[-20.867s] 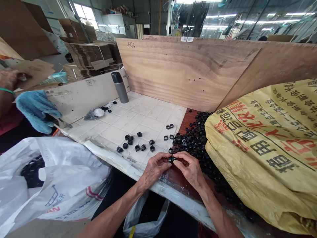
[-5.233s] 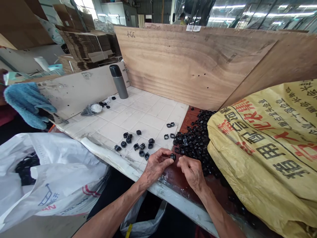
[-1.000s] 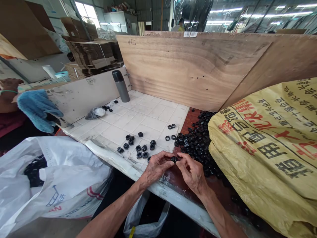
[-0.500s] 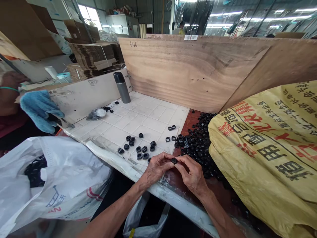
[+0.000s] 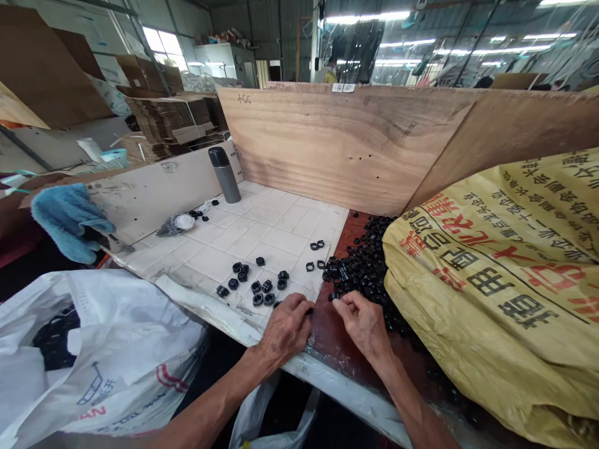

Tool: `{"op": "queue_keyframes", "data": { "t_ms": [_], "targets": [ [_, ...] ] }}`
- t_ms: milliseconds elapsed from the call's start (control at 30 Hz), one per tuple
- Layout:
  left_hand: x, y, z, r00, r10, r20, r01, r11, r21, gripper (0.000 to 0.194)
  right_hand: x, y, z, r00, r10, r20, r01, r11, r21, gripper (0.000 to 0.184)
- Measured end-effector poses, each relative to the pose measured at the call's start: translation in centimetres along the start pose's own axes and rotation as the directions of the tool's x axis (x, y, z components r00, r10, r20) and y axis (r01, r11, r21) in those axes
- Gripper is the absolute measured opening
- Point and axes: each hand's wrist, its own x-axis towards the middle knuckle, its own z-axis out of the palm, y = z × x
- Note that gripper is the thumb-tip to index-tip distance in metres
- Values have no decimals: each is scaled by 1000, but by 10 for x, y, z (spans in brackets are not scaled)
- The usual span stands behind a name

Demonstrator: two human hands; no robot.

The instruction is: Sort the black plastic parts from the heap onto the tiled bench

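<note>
My right hand [image 5: 364, 319] pinches a small black nut-like plastic ring [image 5: 332, 297] between thumb and index finger, at the near left edge of a heap of black plastic pieces [image 5: 360, 265]. Left of it, over the border of the white tiled surface and the red-brown board, my left hand [image 5: 286, 325] is closed with its fingers curled. A dark bit shows at its fingertips, too hidden to name. Several black rings [image 5: 257, 287] lie in a loose group beyond my left hand. Thinner black rings [image 5: 310, 266] lie farther back, near the heap.
A yellow sack [image 5: 449, 293] lies along the right side. At the back left corner stands a grey thermos [image 5: 225, 178], near a small plastic bag [image 5: 175, 224]. A blue towel [image 5: 70, 218] hangs over the left board. White sacks [image 5: 140, 355] stand below the front edge.
My hands have come apart from the black piece they both held. My left hand has moved slightly left and curled. My right hand now pinches a black ring beside the heap. The view has shifted slightly.
</note>
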Motion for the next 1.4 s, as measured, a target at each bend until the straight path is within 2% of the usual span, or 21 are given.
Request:
{"op": "queue_keyframes", "data": {
  "t_ms": [67,167,267,400,500,600,667,733,800,867,933,967,1067,1167,1233,1300,1400],
  "targets": [
    [-3,-6,-6,998,-61,-23,65,963,263,30,6,6,-16,993,-31,-117,15,990,-139,26],
    [2,-11,-9,986,-123,-114,163,873,460,29,13,12,-33,989,-99,-112,69,967,-247,16],
    [24,-10,3,981,-109,-160,168,892,419,36,13,15,-34,986,-168,-12,155,933,-325,5],
    [66,-11,30,982,-126,-141,162,946,281,51,7,17,-21,985,-147,86,170,844,-509,15],
    [81,-17,41,986,-144,-79,157,965,211,38,4,17,-13,985,-119,124,170,788,-592,13],
    [74,-20,39,989,-141,-52,148,973,177,27,3,15,-10,982,-118,148,184,776,-603,11],
    [61,-19,35,989,-140,-44,144,981,131,26,4,15,-11,982,-133,137,188,794,-578,10],
    [49,-15,31,986,-157,-55,161,985,65,27,5,16,-13,986,-152,72,167,852,-496,6],
    [39,-9,27,975,-207,-77,206,978,-22,32,7,17,-14,992,-120,-25,106,944,-314,2],
    [32,-3,24,965,-250,-81,238,962,-133,33,8,15,-15,998,-31,-62,28,998,-50,13],
    [27,2,21,963,-261,-70,234,935,-266,30,8,11,-14,1000,9,-16,-7,990,144,21],
    [24,4,20,965,-256,-65,223,922,-318,29,7,8,-13,1000,-15,20,11,982,188,23],
    [18,10,15,968,-243,-60,204,905,-374,31,3,-1,-8,983,-135,127,108,974,197,23],
    [17,14,12,962,-271,-38,234,886,-400,31,-1,-5,0,978,-123,171,88,976,198,27],
    [18,16,10,943,-333,6,294,823,-486,28,-3,-5,3,979,-103,176,67,978,198,24],
    [19,17,9,913,-403,69,357,706,-612,25,-3,-5,6,975,-121,186,82,975,207,16],
    [20,17,9,878,-457,141,394,524,-755,24,-3,-6,6,974,-151,171,106,963,247,16]
  ]
}}
